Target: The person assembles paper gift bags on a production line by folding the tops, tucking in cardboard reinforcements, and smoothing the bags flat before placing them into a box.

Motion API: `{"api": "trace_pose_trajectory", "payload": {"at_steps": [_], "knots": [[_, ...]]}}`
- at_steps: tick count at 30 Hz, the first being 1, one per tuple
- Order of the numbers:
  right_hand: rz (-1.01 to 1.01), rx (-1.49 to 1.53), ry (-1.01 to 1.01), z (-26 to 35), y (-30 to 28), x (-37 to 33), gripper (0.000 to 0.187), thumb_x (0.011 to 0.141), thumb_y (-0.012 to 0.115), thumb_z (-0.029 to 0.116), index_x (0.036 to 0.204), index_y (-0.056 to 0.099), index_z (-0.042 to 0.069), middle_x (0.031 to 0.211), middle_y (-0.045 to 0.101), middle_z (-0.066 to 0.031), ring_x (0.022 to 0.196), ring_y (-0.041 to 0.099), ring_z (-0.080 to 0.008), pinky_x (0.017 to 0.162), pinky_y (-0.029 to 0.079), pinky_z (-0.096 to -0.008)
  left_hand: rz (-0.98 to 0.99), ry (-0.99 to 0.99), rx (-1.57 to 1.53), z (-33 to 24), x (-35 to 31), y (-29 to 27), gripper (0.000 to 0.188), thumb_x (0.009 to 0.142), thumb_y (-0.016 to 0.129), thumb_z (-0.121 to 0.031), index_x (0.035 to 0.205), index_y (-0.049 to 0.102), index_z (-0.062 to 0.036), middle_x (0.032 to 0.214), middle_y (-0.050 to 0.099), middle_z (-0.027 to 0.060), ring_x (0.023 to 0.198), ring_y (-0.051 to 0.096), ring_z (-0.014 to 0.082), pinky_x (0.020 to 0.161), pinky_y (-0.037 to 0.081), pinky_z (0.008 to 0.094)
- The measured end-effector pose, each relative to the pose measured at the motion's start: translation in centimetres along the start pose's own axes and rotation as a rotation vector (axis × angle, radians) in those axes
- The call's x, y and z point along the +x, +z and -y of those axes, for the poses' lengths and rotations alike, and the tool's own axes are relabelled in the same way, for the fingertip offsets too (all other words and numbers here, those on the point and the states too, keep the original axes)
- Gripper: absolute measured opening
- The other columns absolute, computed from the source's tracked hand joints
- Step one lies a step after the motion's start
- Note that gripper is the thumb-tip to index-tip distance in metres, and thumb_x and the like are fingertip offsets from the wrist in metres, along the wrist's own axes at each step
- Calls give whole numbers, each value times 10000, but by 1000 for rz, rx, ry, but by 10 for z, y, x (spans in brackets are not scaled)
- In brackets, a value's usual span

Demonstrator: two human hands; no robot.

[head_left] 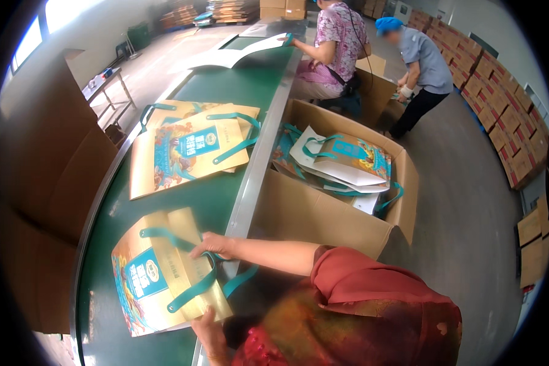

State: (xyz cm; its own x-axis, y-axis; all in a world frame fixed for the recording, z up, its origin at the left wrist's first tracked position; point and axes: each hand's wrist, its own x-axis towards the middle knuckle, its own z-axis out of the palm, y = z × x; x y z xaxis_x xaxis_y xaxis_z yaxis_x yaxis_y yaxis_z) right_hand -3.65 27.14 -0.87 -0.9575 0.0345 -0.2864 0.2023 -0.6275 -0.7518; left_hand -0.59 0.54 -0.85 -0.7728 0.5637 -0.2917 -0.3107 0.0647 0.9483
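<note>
A gold paper gift bag [180, 268] with teal ribbon handles and a blue label panel lies tilted on the near end of the green belt. My right hand [215, 245] is closed at its upper edge, by the handles. Lower down, my left hand [210, 334] grips the bag's near edge, thumb on top and fingers mostly hidden. The bag's mouth faces me and looks partly spread. Farther along the belt, flat gold bags [192, 146] of the same kind overlap one another.
An open cardboard box [323, 207] holding several bags stands right of the green conveyor belt [165, 207]. Beyond it, one person [335, 49] sits handling a white sheet [235, 55]; another [424, 67] bends over a box. Stacked cartons [494, 97] line the right; brown cardboard [43, 183] rises left.
</note>
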Motion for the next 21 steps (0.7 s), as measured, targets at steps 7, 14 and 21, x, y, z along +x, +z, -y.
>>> {"api": "trace_pose_trajectory", "payload": {"at_steps": [7, 14, 21], "knots": [[-138, 24, 2, 25, -11, -36, 369, 683, 725, -17, 1019, 575, -49, 827, 643, -114, 731, 655, -188, 623, 551, -340, -317, -325, -676, -14, -65, -40, 634, 903, 460, -555, 1266, 503, -36, 1223, 557, 190, 1067, 555, 358, 809, 492, 428], [-18, 99, -3, 39, -45, -69, 314, 735, 705, -33, 1032, 608, -6, 868, 666, -93, 798, 658, -163, 739, 538, -286, -452, 12, -796, -28, -41, 7, 505, 937, 573, -256, 1321, 410, 28, 1308, 486, 163, 1182, 481, 275, 995, 402, 417], [-4, 164, -223, 91, -145, -135, 407, 740, 674, -20, 1134, 572, -6, 959, 647, -80, 857, 641, -149, 772, 537, -303, -444, 475, -185, -76, 15, 118, 427, 854, 563, 31, 1253, 411, 40, 1204, 548, 175, 1079, 565, 249, 960, 445, 372]]}}
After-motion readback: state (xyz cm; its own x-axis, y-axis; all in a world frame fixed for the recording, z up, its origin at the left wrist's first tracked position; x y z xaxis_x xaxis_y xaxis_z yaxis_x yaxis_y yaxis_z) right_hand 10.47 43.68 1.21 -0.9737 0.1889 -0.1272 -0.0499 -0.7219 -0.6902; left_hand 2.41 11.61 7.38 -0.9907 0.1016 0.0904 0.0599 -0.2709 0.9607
